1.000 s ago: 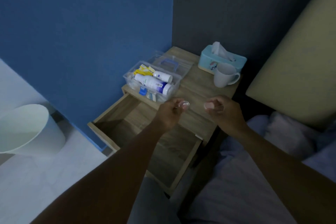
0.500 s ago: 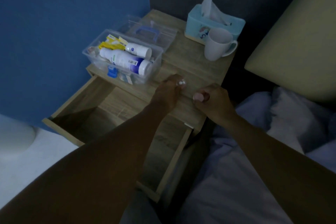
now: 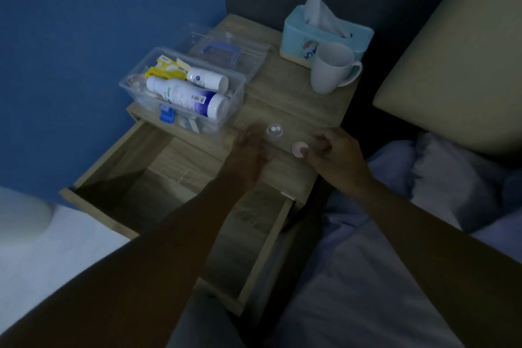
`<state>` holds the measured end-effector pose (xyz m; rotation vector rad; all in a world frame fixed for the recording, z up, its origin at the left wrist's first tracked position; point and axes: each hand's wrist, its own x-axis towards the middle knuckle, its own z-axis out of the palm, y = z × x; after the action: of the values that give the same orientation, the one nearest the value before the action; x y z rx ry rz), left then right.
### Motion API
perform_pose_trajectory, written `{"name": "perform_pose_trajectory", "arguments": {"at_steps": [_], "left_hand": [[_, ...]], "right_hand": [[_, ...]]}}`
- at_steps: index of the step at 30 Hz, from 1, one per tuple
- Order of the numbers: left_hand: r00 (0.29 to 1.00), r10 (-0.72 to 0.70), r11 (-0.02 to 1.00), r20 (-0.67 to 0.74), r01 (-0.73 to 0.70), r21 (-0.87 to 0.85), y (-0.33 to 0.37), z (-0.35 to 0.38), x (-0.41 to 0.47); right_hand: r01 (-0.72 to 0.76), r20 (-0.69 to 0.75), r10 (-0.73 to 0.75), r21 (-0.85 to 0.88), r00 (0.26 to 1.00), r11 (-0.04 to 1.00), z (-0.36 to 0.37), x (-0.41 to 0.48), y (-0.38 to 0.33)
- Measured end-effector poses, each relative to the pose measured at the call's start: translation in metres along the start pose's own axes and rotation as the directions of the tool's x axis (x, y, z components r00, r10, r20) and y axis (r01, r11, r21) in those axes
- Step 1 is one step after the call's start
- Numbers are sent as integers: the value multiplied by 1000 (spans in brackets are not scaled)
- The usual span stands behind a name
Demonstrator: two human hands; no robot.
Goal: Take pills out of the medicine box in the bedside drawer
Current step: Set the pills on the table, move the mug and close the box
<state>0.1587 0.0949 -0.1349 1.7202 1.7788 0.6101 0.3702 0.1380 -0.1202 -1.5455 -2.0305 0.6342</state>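
A clear medicine box (image 3: 238, 85) stands open on the left of the bedside table (image 3: 293, 104), holding white bottles and yellow packs. Its clear lid with a blue handle (image 3: 223, 51) lies behind it. A small clear container (image 3: 274, 130) with two white pills stands on the tabletop near the front edge. My left hand (image 3: 250, 147) rests just left of it, fingers loose and holding nothing. My right hand (image 3: 332, 154) pinches a small pink cap (image 3: 298, 148) at the tabletop. The drawer (image 3: 158, 192) below is pulled out, its inside bare.
A white mug (image 3: 330, 70) and a light-blue tissue box (image 3: 324, 34) stand at the back right of the table. A blue wall runs on the left, a padded headboard (image 3: 457, 59) and bedding (image 3: 395, 263) on the right. A blurred white bin (image 3: 19, 215) sits at the left edge.
My left hand has set the small clear container down on the tabletop and let go of it. My right hand has lowered with the pink cap. The view has shifted closer.
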Motion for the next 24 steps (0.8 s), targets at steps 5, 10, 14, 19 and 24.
{"name": "perform_pose_trajectory", "arguments": {"at_steps": [5, 10, 14, 19, 24], "left_hand": [[998, 1, 955, 69, -22, 297, -6, -4, -31], [996, -23, 931, 80, -8, 364, -6, -2, -34], [993, -38, 925, 114, -8, 380, -5, -7, -30], [989, -68, 916, 128, 11, 401, -1, -9, -26], [992, -49, 901, 113, -5, 433, -4, -6, -26]], "right_hand": [[30, -48, -31, -32, 998, 999, -22, 14, 7], [117, -78, -124, -85, 989, 989, -43, 48, -2], [79, -49, -84, -97, 995, 992, -52, 91, -17], [-37, -53, 24, -273, 998, 961, -49, 137, -25], [-186, -46, 183, -410, 982, 893, -38, 168, -25]]}}
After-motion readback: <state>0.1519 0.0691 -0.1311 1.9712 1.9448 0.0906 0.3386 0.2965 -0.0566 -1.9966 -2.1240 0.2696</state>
